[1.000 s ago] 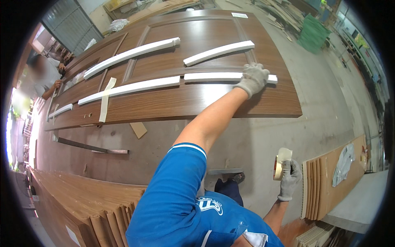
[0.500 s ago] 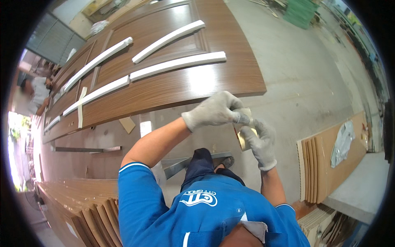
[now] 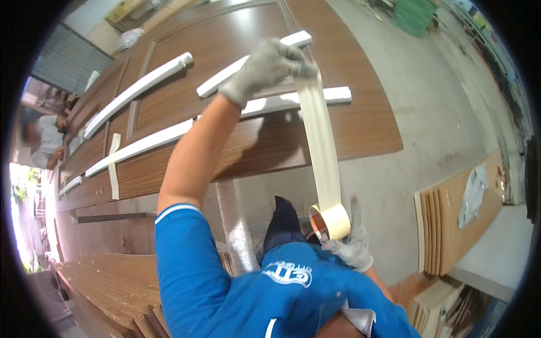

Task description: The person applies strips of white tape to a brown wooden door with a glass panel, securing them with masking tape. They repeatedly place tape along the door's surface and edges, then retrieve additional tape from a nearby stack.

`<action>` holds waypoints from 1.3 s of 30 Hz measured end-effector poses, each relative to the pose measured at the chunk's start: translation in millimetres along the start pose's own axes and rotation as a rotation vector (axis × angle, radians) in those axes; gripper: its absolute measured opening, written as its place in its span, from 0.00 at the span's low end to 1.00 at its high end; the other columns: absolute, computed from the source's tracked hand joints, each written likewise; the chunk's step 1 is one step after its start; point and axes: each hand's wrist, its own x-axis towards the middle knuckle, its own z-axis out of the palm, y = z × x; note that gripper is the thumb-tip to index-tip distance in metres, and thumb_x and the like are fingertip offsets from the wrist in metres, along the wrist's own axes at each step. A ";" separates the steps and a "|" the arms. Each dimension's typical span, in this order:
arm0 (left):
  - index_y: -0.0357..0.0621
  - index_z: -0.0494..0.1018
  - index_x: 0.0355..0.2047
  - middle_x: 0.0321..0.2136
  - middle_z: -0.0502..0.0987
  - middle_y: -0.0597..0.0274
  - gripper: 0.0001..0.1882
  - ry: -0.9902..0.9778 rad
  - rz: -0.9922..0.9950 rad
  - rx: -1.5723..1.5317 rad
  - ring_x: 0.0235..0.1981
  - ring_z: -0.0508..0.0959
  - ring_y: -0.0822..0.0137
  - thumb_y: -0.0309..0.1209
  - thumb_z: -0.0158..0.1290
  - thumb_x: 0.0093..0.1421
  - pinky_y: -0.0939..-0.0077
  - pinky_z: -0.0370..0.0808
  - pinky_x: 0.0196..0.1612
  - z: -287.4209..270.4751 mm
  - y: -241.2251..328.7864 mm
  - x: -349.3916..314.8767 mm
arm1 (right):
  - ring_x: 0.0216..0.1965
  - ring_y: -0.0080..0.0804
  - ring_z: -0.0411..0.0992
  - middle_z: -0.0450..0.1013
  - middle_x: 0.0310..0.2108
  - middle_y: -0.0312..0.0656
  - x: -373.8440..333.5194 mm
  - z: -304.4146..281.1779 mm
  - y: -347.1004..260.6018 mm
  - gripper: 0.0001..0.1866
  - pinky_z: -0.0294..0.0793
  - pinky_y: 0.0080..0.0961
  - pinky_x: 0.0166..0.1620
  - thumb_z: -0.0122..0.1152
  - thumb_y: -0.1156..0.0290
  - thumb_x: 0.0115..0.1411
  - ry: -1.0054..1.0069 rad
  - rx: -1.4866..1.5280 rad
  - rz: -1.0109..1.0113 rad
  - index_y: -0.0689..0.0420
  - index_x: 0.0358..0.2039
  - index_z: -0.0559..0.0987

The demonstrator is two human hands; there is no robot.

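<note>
My gloved left hand (image 3: 267, 70) is closed on the free end of a wide cream strip of masking tape (image 3: 321, 141), held above the brown wood-grain door (image 3: 360, 127). The strip runs taut down to its roll (image 3: 337, 221), near my body. My gloved right hand (image 3: 356, 248) grips that roll from its right and lower side, one finger stretched upward. White foam strips lie along the door, one (image 3: 338, 94) passing behind the tape, another (image 3: 225, 74) behind my left hand. Further left, a short piece of tape (image 3: 114, 169) crosses a foam strip and the door edge.
Another person (image 3: 45, 138) stands at the door's far left end. Flat cardboard stacks stand at lower left (image 3: 112, 281) and right (image 3: 462, 208), the right one under a crumpled grey bag (image 3: 473, 194). A metal bar (image 3: 115, 217) shows below the door. A green bundle (image 3: 414, 17) lies far right.
Both hands were close together at the roll. My left hand has moved up and left over the door, drawing out a long strip; my right hand has lowered toward my body with the roll.
</note>
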 end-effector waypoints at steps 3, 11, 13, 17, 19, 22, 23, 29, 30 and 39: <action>0.42 0.86 0.34 0.27 0.84 0.61 0.14 0.090 -0.020 0.212 0.32 0.78 0.70 0.40 0.68 0.56 0.71 0.73 0.42 -17.8 -33.9 21.7 | 0.58 0.45 0.71 0.66 0.62 0.57 5.8 21.8 0.5 0.66 0.69 0.33 0.60 0.80 0.52 0.47 0.046 -0.120 0.108 0.66 0.73 0.45; 0.54 0.83 0.45 0.39 0.83 0.55 0.21 0.100 -0.219 0.530 0.44 0.83 0.57 0.46 0.67 0.53 0.59 0.77 0.49 8.0 -74.3 26.3 | 0.70 0.48 0.56 0.54 0.70 0.61 38.5 47.4 0.2 0.62 0.57 0.37 0.69 0.75 0.47 0.49 0.040 -0.243 0.221 0.68 0.72 0.50; 0.56 0.79 0.53 0.42 0.81 0.53 0.29 0.170 -0.187 0.601 0.45 0.82 0.54 0.46 0.70 0.51 0.57 0.78 0.49 12.8 -79.0 23.7 | 0.66 0.44 0.63 0.60 0.66 0.59 46.6 47.7 3.3 0.58 0.63 0.35 0.66 0.75 0.51 0.50 -0.011 -0.236 0.246 0.65 0.72 0.52; 0.65 0.60 0.69 0.48 0.79 0.51 0.45 0.225 -0.275 0.737 0.43 0.83 0.51 0.40 0.69 0.51 0.56 0.82 0.44 9.5 -75.9 26.5 | 0.57 0.35 0.69 0.70 0.57 0.48 67.8 41.5 10.8 0.48 0.69 0.30 0.60 0.74 0.58 0.53 -0.143 -0.194 0.173 0.61 0.68 0.61; 0.61 0.66 0.64 0.47 0.79 0.52 0.38 0.251 -0.239 0.842 0.41 0.84 0.52 0.37 0.68 0.52 0.57 0.82 0.43 18.3 -63.5 24.9 | 0.54 0.30 0.71 0.72 0.53 0.44 73.1 38.6 14.6 0.42 0.70 0.27 0.58 0.73 0.60 0.54 -0.177 -0.160 0.122 0.60 0.65 0.65; 0.52 0.76 0.51 0.42 0.81 0.54 0.24 0.198 -0.020 0.705 0.37 0.84 0.54 0.33 0.67 0.53 0.58 0.81 0.42 33.3 -40.7 1.4 | 0.50 0.25 0.71 0.74 0.50 0.40 75.6 35.9 18.9 0.31 0.71 0.25 0.55 0.70 0.62 0.59 -0.136 -0.018 0.143 0.60 0.59 0.71; 0.49 0.79 0.46 0.39 0.82 0.55 0.19 0.170 0.082 0.595 0.36 0.84 0.55 0.32 0.66 0.53 0.58 0.81 0.41 41.7 -33.2 -13.5 | 0.49 0.23 0.72 0.75 0.49 0.39 76.1 35.4 19.9 0.28 0.72 0.24 0.54 0.68 0.63 0.61 -0.097 0.056 0.176 0.60 0.58 0.72; 0.40 0.80 0.29 0.30 0.83 0.55 0.11 -0.337 -0.085 0.374 0.36 0.83 0.57 0.32 0.69 0.50 0.64 0.78 0.43 81.4 -5.8 -70.4 | 0.35 0.16 0.69 0.76 0.34 0.29 79.9 37.2 21.9 0.12 0.71 0.19 0.40 0.61 0.65 0.68 0.076 -0.031 0.172 0.61 0.43 0.80; 0.40 0.81 0.29 0.31 0.83 0.56 0.11 -0.334 -0.111 0.360 0.36 0.84 0.58 0.31 0.69 0.49 0.65 0.78 0.43 82.8 -5.6 -71.2 | 0.34 0.16 0.69 0.75 0.33 0.29 80.1 38.6 21.5 0.12 0.71 0.20 0.39 0.61 0.65 0.68 0.088 -0.054 0.153 0.62 0.41 0.80; 0.40 0.80 0.27 0.31 0.85 0.59 0.07 -0.269 -0.201 0.353 0.36 0.85 0.62 0.26 0.68 0.49 0.67 0.79 0.43 88.9 -2.1 -70.8 | 0.24 0.35 0.73 0.74 0.22 0.43 89.3 46.2 -16.6 0.09 0.73 0.31 0.31 0.63 0.66 0.62 0.077 -0.754 -0.480 0.58 0.29 0.79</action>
